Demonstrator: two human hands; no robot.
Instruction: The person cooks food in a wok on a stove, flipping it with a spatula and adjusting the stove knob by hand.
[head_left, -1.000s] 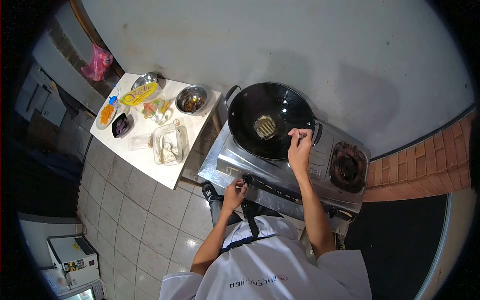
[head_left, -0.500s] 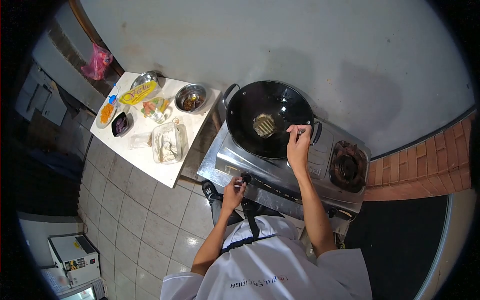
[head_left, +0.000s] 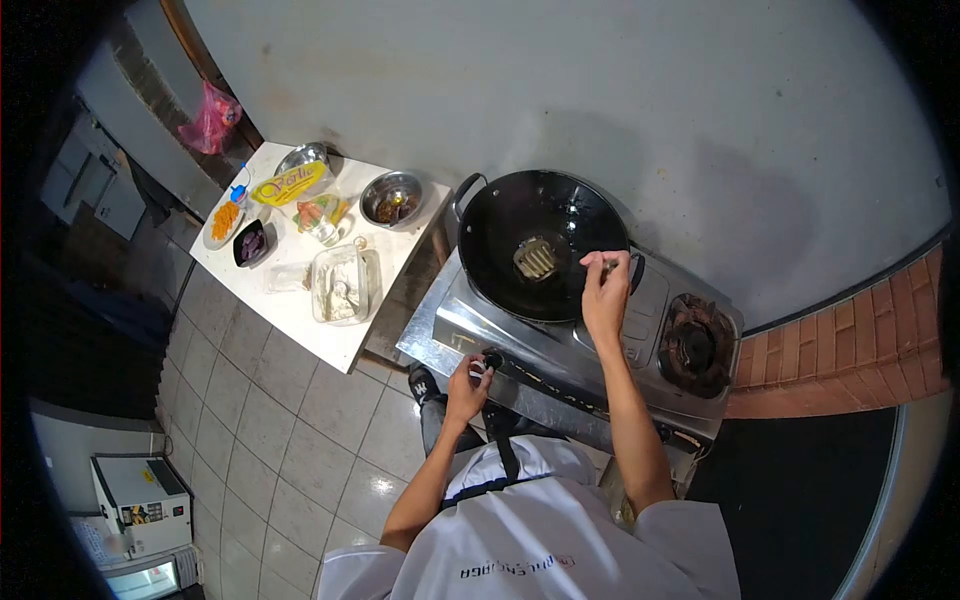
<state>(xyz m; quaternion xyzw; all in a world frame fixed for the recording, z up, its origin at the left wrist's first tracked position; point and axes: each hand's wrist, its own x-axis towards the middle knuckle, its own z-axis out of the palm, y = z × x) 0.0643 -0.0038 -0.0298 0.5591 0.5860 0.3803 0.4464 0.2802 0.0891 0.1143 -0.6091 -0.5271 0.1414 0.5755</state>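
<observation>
A big black wok (head_left: 500, 210) with loop handles sits on the left burner of a steel gas stove (head_left: 640, 310). Inside it, the slotted head of a turner (head_left: 536, 259) lies against the bottom, where a little shiny liquid shows. My right hand (head_left: 605, 290) is closed above the wok's right rim, gripping the turner's handle, which is mostly lost against the dark pan. Down at the stove's front left, my left hand (head_left: 468, 385) has its fingers closed on the black control knob (head_left: 492, 358).
To the left, a white table (head_left: 300, 325) bears a tub of white powder (head_left: 340, 285), metal bowls (head_left: 391, 199), a plate of orange pieces (head_left: 224, 222), a dark bowl of purple pieces (head_left: 250, 243) and a yellow packet (head_left: 290, 183). A second burner (head_left: 697, 345) is at right, near a brick ledge (head_left: 840, 350).
The whole view has shifted slightly with my head. Both hands keep their places at the turner and the knob.
</observation>
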